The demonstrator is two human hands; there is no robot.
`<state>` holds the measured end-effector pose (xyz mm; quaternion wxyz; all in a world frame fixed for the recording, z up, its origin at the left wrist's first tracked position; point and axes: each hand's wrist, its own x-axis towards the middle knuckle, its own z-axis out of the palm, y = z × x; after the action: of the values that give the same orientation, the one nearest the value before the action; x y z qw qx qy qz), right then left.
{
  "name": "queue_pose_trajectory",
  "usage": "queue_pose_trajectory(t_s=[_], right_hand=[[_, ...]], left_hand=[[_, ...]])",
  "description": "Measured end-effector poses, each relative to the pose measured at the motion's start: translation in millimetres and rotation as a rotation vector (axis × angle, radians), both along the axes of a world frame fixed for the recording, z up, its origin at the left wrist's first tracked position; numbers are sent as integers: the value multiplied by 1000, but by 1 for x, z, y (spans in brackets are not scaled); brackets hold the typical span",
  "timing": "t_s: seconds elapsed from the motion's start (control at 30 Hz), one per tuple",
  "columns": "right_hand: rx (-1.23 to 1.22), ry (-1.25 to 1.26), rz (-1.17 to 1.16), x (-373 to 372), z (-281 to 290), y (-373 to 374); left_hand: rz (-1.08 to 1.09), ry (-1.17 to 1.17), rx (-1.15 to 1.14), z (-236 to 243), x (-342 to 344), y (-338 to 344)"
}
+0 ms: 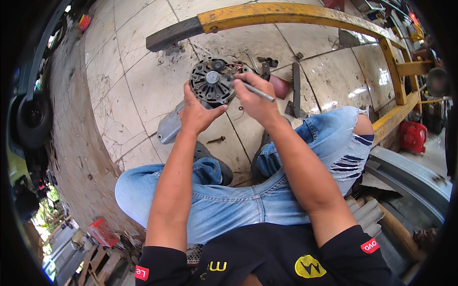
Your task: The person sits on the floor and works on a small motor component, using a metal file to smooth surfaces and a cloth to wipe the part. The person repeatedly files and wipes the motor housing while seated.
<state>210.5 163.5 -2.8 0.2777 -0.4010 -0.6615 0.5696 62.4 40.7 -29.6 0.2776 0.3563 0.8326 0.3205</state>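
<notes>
The alternator (213, 82), a round dark unit with a ribbed, slotted face and some red wiring at its top, is held up over the tiled floor (143, 71) in front of the person's knees. The left hand (198, 112) cups it from below and from the left: the thumb lies up along its left rim and the other fingers curl under its lower edge, touching the housing. The right hand (255, 100) sits just to the right of the alternator, its fingers pressed together around a thin metal tool (257, 90). The tool's tip meets the alternator's right side near the wiring, and its shaft runs down and right, out past the knuckles.

Directly below the alternator, partly hidden by the left hand, a grey metal cover (168, 126) lies on the floor. Further below it, between the two forearms, lies a small dark bolt (216, 139). To the right of the alternator, behind the right hand, are a reddish-brown piece (280, 86) and an upright dark bar (296, 90), with a few small loose parts (269, 61) scattered just above and right of the alternator. Above the alternator a yellow metal frame (286, 14) curves across the floor and bends down the right side. Well to the right, beyond the frame, is a red container (413, 136). Below the alternator the person's legs in torn blue jeans (248, 200) are folded.
</notes>
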Motion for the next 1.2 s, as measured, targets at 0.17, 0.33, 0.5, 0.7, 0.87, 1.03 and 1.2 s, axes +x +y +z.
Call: queue_pose_trajectory(t_s=[0.17,0.33,0.5,0.7,0.87,1.03,1.2], right_hand=[[-25,-68,98,3,9,0],[204,-184,205,-5,15,-6],[448,-55,207,-9,2,-14],[500,-280,351,0,12,-8],[431,-298,314,-2,27,-6],[422,-300,337,-3,20,-9],[370,-298,360,0,29,-7]], left_hand=[[41,34,-45,7,9,1],[70,105,-80,-11,-3,3],[40,146,-44,-21,-5,2],[66,197,-111,-19,-1,2],[67,174,-35,-31,-6,-1],[70,151,-46,-28,-4,2],[55,147,-32,-27,-6,-4]])
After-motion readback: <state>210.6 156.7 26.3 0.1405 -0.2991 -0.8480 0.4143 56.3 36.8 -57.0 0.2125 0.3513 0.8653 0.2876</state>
